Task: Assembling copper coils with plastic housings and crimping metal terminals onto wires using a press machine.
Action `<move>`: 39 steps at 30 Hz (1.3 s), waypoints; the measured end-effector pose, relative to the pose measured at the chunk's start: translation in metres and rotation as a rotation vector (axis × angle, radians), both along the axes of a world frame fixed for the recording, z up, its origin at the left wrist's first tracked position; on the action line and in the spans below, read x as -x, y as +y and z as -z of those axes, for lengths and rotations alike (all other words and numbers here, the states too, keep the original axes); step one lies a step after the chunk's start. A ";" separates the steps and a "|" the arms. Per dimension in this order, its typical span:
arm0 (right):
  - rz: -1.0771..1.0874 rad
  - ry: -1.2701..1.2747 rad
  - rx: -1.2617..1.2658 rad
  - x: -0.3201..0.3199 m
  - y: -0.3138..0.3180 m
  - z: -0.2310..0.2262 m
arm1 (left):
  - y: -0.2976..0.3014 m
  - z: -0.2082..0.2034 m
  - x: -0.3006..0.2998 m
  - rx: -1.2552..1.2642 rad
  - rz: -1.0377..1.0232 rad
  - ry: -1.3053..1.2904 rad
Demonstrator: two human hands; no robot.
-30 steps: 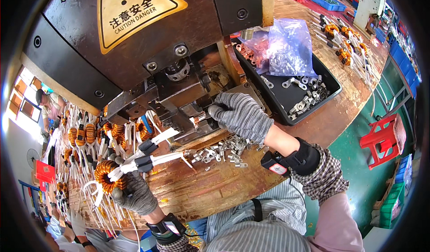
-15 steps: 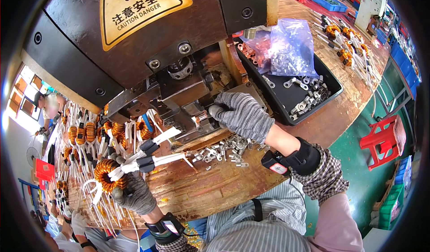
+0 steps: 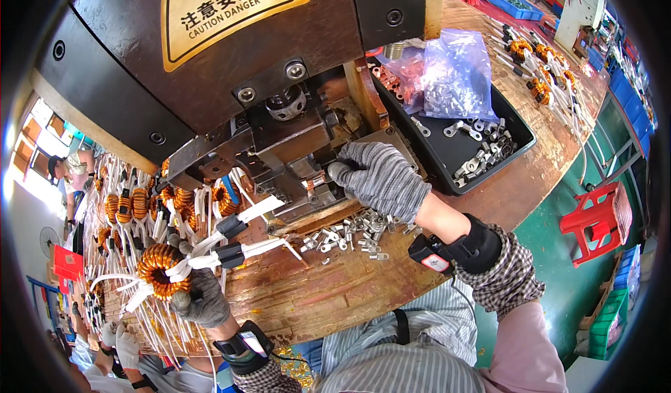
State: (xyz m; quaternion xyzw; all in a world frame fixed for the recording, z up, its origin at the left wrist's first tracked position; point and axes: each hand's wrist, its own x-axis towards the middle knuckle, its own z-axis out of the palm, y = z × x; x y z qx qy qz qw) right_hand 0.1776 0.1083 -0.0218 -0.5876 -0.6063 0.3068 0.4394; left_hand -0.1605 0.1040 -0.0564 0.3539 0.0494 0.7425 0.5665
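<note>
In my gloved left hand (image 3: 207,301) is a copper-wound ring coil (image 3: 159,273), held left of the machine. White sleeved leads with black bands (image 3: 231,255) stretch from the coil toward the press. My gloved right hand (image 3: 384,181) is at the right side of the press die (image 3: 302,173), fingers curled in and thumb against them. Whatever those fingers pinch, if anything, is hidden. A small copper-coloured piece (image 3: 316,183) shows in the die beside the fingertips. Loose silver cable lugs (image 3: 349,232) lie on the wooden table just in front of the die.
The dark press body (image 3: 231,51) with a yellow warning label fills the upper left. A black tray (image 3: 447,183) holds lugs and a clear bag of them. More coils (image 3: 140,204) crowd the table's left; others (image 3: 538,89) lie far right. Other people work at left.
My left hand and the coil have shifted slightly left, and the coil has turned a little. My right hand has hardly moved. A person in the left background has moved.
</note>
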 end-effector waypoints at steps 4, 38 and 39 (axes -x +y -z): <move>0.010 -0.070 -0.028 0.000 -0.001 -0.003 | 0.001 -0.004 -0.001 -0.005 0.049 0.006; -0.035 -0.524 -0.558 0.020 -0.166 -0.065 | -0.068 -0.033 -0.015 0.042 0.051 -0.094; -0.135 -0.316 -0.629 0.041 -0.157 -0.060 | -0.074 -0.029 -0.022 0.055 -0.149 -0.183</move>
